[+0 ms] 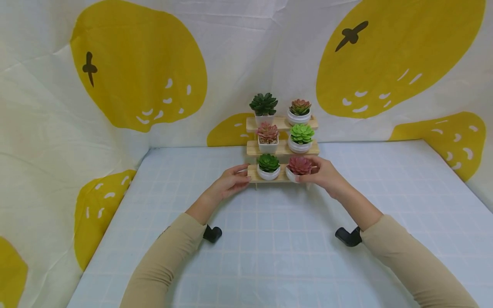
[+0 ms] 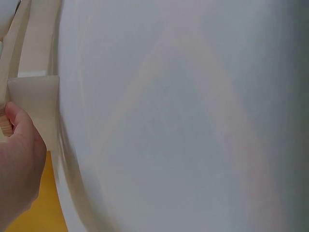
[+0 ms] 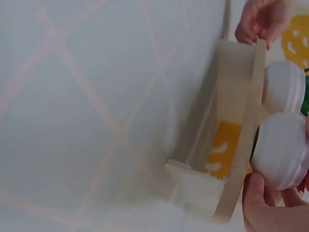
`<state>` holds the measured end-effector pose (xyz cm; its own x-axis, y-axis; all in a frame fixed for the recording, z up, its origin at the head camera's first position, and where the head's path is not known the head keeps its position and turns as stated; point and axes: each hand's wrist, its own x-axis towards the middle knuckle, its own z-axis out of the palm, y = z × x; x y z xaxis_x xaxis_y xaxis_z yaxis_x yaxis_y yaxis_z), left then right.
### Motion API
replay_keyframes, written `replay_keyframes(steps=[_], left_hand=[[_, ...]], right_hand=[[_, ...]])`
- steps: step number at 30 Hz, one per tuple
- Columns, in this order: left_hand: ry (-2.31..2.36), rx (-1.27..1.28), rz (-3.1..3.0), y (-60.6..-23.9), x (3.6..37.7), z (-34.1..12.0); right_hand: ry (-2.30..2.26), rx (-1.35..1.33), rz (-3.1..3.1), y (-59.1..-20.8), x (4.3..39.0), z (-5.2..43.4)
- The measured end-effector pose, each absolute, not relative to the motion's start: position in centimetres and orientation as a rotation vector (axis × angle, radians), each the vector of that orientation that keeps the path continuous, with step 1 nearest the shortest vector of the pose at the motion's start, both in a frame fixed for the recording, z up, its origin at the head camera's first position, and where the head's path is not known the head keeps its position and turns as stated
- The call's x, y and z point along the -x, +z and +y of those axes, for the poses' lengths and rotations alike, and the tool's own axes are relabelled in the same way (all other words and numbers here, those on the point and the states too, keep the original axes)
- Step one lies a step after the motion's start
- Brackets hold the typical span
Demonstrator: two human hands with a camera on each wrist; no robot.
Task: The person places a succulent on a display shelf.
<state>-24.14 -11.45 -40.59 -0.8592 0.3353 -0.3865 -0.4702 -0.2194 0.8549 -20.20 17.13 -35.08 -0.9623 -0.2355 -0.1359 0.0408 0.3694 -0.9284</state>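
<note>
A three-tier wooden stand [image 1: 283,148] stands at the back of the table with small potted succulents on each step. My left hand [image 1: 231,182] holds the left end of the lowest step [image 1: 252,173], its thumb on the wood [image 2: 9,116]. My right hand [image 1: 321,173] grips the white pot of the dark red succulent [image 1: 299,165] at the right end of that step; the pot [image 3: 282,152] shows round and white in the right wrist view. A green succulent [image 1: 268,163] in a white pot [image 3: 284,87] sits beside it.
The middle step carries a pink succulent [image 1: 267,132] and a light green one [image 1: 301,133]; the top step a dark green one [image 1: 263,104] and a reddish one [image 1: 300,107]. A yellow-patterned cloth [image 1: 138,72] walls the back and sides. The table [image 1: 269,252] has a pale blue grid cover.
</note>
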Motion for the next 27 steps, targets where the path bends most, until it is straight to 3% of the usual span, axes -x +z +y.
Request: replay_keyframes(steps=[27], left_hand=[[2.093, 0.114, 1.583, -40.6, 23.8, -11.6]], right_hand=[[-1.682, 0.2, 2.322, -35.2, 20.6, 18.5]])
